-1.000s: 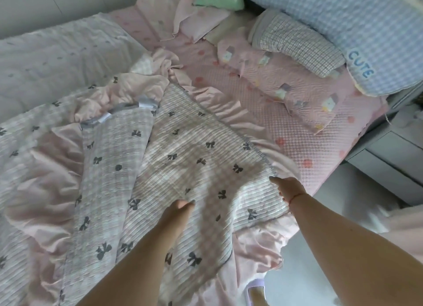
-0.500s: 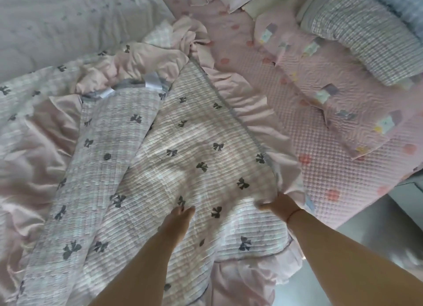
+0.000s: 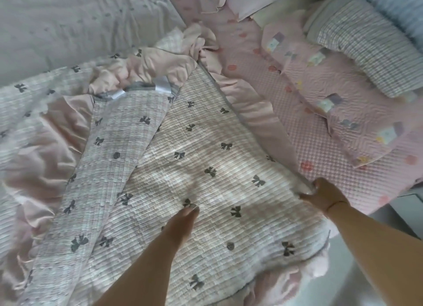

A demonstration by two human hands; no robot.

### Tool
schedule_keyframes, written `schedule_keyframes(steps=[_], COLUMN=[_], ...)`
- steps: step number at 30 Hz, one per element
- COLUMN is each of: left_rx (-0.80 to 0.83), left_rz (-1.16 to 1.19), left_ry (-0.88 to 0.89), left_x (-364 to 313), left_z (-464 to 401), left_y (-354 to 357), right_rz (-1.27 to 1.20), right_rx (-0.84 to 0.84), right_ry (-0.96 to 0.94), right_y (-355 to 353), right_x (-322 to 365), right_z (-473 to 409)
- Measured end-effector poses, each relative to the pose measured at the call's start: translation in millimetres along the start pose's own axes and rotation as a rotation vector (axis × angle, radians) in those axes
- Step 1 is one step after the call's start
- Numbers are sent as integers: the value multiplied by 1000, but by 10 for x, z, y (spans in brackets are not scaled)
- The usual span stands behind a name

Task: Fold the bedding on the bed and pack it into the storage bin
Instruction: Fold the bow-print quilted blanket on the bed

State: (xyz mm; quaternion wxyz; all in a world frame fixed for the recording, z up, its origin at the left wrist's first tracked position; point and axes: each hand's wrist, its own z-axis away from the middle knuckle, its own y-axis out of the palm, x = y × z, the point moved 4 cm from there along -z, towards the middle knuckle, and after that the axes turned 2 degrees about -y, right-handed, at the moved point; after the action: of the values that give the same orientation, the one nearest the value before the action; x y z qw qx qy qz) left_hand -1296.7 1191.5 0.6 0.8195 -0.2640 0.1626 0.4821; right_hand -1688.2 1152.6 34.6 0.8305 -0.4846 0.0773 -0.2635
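My left hand [image 3: 186, 214] lay flat, fingers straight, pressing on the bow-print quilt [image 3: 206, 168], and my right hand [image 3: 320, 194] had its fingers curled round the quilt's right edge, just where the pink ruffle [image 3: 251, 113] met the quilted panel. The quilt was spread half-folded across the bed, over the pink mattress pad [image 3: 320, 150], with one long flap [image 3: 109, 168] already turned over on the left. It looked soft and limp, light enough but bulky, so I judged it would sag unless lifted by the stitched edge or corners rather than the flimsy ruffle. The checked pillow [image 3: 366, 53] sat well apart at the head. I could not see the storage bin.
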Motion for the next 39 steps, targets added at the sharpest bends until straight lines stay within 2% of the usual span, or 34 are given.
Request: schedule_keyframes(steps=[2, 4, 7, 11, 14, 19, 24, 27, 29, 31, 32, 36, 39], left_rx=[4, -19, -121, -356, -553, -834, -909, -862, -743, -609, -555, -286, -158], left_rz=[14, -3, -23, -21, 17, -25, -62, -41, 118, 340, 379, 252, 240], left_ry=[21, 45, 66, 81, 85, 41, -84, -259, -299, -194, -113, 134, 241], left_x=[13, 28, 78, 209, 344, 745, 1090, 1347, 1468, 1464, 1407, 1047, 781], left_z=[37, 80, 146, 277, 375, 476, 310, 79, -66, -207, -250, -265, -101], left_y=[-25, -122, -408, -1074, -1631, -2479, -3061, -3323, -3369, -3306, -3244, -2831, -2546], right_rz=[7, -109, -341, -412, -426, -421, -433, -459, -482, -520, -530, -569, -623], right_rx=[-170, -223, -76, 150, 257, 340, 322, 302, 300, 291, 274, 216, 160], right_ry=[-20, -143, -323, -399, -433, -501, -538, -532, -514, -489, -480, -483, -535], right_y=[-10, 98, 399, 855, 1079, 1419, 1676, 1795, 1847, 1881, 1872, 1709, 1496], right_x=[214, 640, 1403, 2241, 2712, 3479, 3960, 4052, 4034, 4004, 3989, 4045, 4173], right_z=[8, 105, 320, 605, 790, 1050, 1188, 1155, 1100, 1037, 1020, 1072, 1167])
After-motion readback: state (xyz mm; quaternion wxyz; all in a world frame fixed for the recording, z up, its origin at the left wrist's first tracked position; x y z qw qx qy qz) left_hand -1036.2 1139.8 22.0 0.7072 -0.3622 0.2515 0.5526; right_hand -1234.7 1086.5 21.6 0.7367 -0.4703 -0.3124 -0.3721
